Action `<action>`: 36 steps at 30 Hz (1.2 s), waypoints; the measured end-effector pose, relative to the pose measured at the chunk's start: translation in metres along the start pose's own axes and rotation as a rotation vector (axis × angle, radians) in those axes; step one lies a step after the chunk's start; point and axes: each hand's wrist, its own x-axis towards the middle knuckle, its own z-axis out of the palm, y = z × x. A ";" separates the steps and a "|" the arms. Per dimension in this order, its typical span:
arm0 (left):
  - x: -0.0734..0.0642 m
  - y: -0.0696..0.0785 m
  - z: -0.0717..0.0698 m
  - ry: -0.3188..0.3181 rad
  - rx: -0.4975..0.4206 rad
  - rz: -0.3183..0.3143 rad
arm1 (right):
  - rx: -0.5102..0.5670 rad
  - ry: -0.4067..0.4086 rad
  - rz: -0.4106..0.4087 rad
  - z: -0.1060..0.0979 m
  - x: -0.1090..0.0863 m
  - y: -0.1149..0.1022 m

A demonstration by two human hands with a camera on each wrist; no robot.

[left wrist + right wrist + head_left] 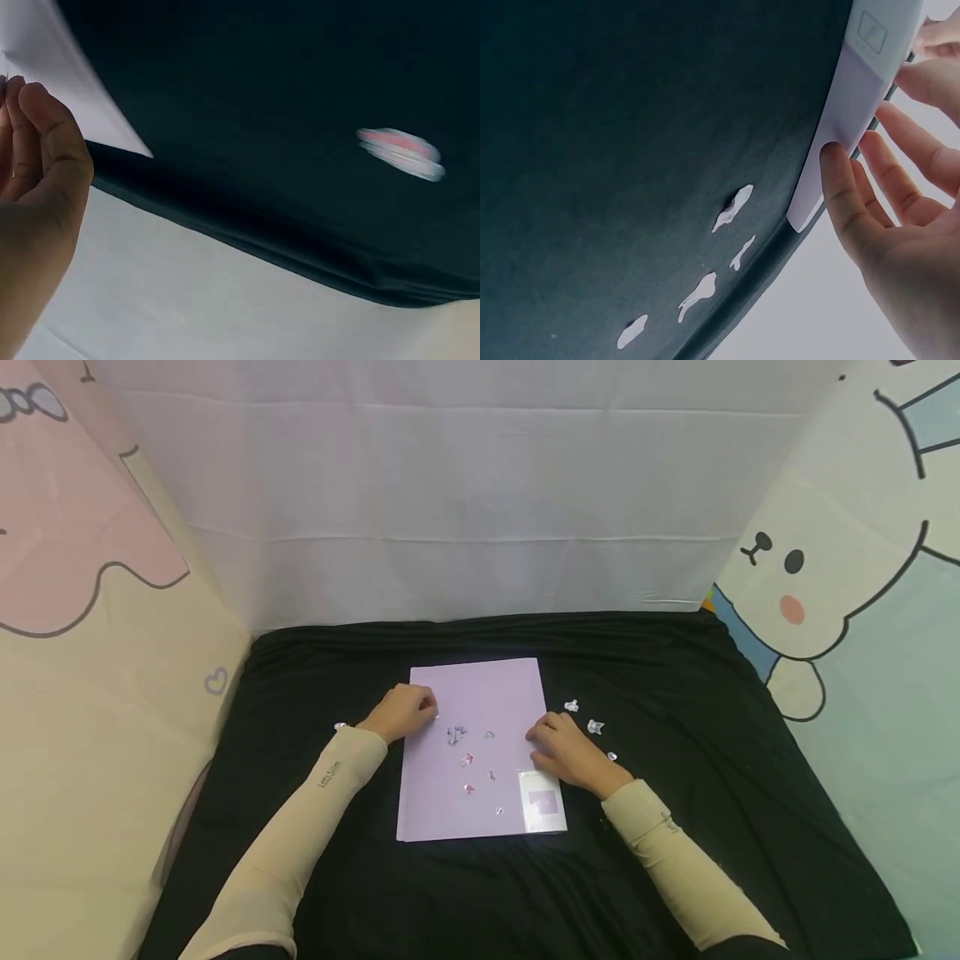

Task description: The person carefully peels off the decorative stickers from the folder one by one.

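Note:
A lilac folder (480,693) lies on the black cloth, with several small shiny stickers (456,735) scattered over its face. At its upper left edge my left hand (402,712) is bent down, thumb and fingers drawn together on a small pale sticker (437,717). In the left wrist view, the left fingertips (34,94) meet over the folder, and most of the sticker is hidden. My right hand (567,747) rests on the folder's right edge with relaxed, spread fingers. The right wrist view shows those fingers (840,176) at the edge, holding nothing.
Several loose sticker pieces (595,727) lie on the black cloth (675,693) right of the folder. Another piece (401,152) lies left of it. A white label pocket (542,802) sits at the folder's lower right corner. White curtain (465,510) stands behind.

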 end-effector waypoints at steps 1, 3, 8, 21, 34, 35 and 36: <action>-0.005 -0.007 -0.004 0.014 -0.005 -0.015 | 0.000 -0.003 0.002 0.000 0.000 0.000; -0.015 -0.022 -0.012 0.032 -0.011 -0.042 | 0.003 -0.006 0.001 -0.001 0.000 0.000; -0.039 -0.053 -0.026 0.043 0.024 -0.096 | -0.003 0.004 -0.008 -0.001 0.000 0.002; -0.060 -0.069 -0.030 0.147 0.119 -0.113 | 0.007 0.023 -0.013 0.001 0.000 0.003; -0.045 -0.034 -0.017 0.162 0.132 -0.010 | 0.006 0.023 -0.015 -0.001 0.001 0.002; -0.043 -0.029 -0.014 0.158 0.131 0.000 | 0.007 0.019 -0.012 0.000 0.001 0.002; -0.041 -0.023 -0.011 0.155 0.132 0.007 | 0.010 0.016 -0.009 0.000 0.000 0.001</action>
